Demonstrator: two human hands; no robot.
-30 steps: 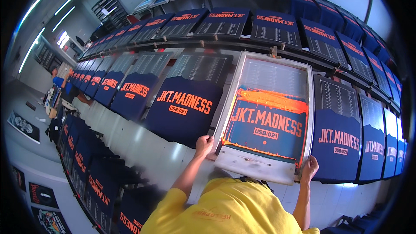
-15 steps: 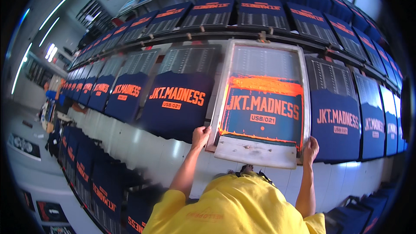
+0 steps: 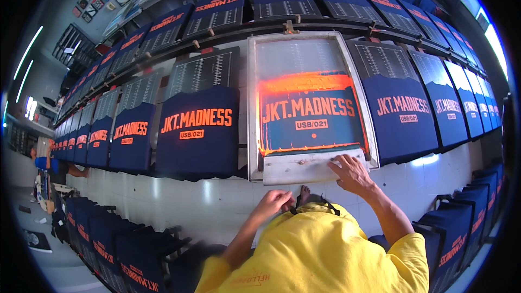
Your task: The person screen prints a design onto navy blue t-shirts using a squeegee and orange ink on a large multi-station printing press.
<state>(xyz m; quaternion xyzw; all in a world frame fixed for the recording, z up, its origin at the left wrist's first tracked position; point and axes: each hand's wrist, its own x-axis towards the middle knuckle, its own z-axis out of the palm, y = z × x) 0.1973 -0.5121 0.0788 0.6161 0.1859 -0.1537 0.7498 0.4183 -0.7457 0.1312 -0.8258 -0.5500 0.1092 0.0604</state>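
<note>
A metal-rimmed printing screen (image 3: 253,103) lies over a navy shirt, its mesh showing orange lettering and a thick band of orange ink (image 3: 304,83). A wide pale squeegee (image 3: 293,168) rests across the screen's near end. The fingers of my right hand (image 3: 350,174) are spread on the squeegee's right part. Just short of the screen, in front of my body, hangs my left hand (image 3: 271,203); its fingers are curled in and nothing shows in them. Printed navy shirts flank the screen, one on the left (image 3: 198,146) and one on the right (image 3: 404,130).
Several more shirts on boards run along this bench, with a second row (image 3: 285,2) behind a dark rail (image 3: 239,35). Behind me, shirt-covered boards stand at lower left (image 3: 138,255) and lower right (image 3: 461,233). Another person in blue (image 3: 54,165) is at the far left.
Both hands have left the screen's sides. My right hand has come inward onto the squeegee; my left has drawn back toward my body. The view has shifted, and the other person now shows.
</note>
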